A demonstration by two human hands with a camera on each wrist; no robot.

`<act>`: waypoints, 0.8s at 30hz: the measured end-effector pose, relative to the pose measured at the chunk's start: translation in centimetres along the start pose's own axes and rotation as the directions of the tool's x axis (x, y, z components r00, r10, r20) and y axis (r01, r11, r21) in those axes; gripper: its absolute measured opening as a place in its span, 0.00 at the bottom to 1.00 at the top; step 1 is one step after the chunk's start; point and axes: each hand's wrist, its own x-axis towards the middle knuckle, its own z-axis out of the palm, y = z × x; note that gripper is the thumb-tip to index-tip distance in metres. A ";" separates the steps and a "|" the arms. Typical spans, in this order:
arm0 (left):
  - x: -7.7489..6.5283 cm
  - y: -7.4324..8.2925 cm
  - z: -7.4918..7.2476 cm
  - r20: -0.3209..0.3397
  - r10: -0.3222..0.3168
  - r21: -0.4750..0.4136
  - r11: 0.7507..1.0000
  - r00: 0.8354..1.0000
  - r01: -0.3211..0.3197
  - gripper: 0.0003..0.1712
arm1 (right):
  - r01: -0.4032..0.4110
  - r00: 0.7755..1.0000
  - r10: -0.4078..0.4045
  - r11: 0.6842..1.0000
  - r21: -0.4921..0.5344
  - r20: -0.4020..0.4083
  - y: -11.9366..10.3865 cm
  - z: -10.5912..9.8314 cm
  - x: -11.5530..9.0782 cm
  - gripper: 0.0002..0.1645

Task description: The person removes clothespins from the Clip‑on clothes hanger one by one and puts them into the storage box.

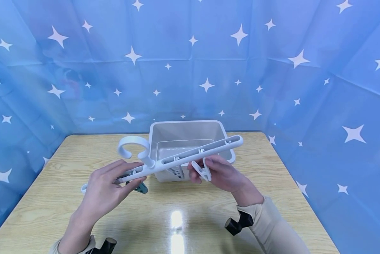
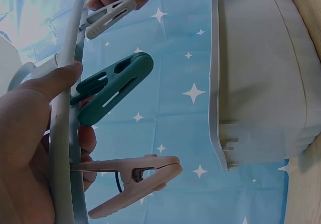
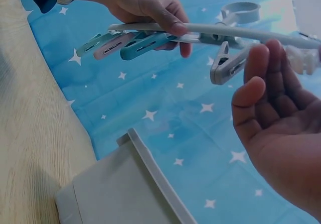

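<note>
My left hand (image 1: pixel 105 188) grips a white clip hanger (image 1: pixel 152 170) by its long bar, left of the round hook (image 1: pixel 133 139). The bar slants up to the right above the table. Below it, near the left thumb, hangs a teal clothespin (image 2: pixel 120 86); a pink clothespin (image 2: pixel 145 181) is beside it in the left wrist view. A pale grey clothespin (image 3: pixel 228 68) hangs between the hands. Under the bar's right half, my right hand (image 1: pixel 226 174) pinches a white clothespin (image 1: pixel 204 173), its arms spread in a V. Fingers partly hide it in the right wrist view.
A light grey plastic bin (image 1: pixel 226 141) stands at the back middle of the wooden table (image 1: pixel 263 183), behind and partly hidden by the hanger. A blue curtain (image 1: pixel 190 70) with white stars surrounds the table's back and sides.
</note>
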 end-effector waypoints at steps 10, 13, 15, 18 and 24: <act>0.0 -0.1 0.0 -0.003 0.015 -0.012 1.000 1.000 -0.015 0.23 | 0.037 0.994 -0.047 0.994 -0.104 -0.098 0.1 -0.3 -0.4 0.15; 0.0 -0.2 0.0 -0.005 0.029 -0.018 0.999 1.000 -0.029 0.21 | 0.074 0.987 -0.094 0.986 -0.152 -0.127 0.2 -0.2 -0.5 0.13; 0.0 -0.2 0.0 -0.005 0.036 -0.021 0.999 0.999 -0.036 0.21 | 0.104 0.983 -0.129 0.977 -0.187 -0.131 0.2 -0.2 -0.5 0.12; 0.0 -0.2 -0.1 -0.005 0.043 -0.025 0.999 0.999 -0.043 0.21 | 0.141 0.975 -0.178 0.958 -0.250 -0.133 0.3 -0.1 -0.2 0.12; -0.1 -0.3 0.0 -0.013 0.056 -0.030 0.998 0.998 -0.056 0.21 | 0.195 0.954 -0.259 0.918 -0.344 -0.149 0.5 -0.1 0.1 0.11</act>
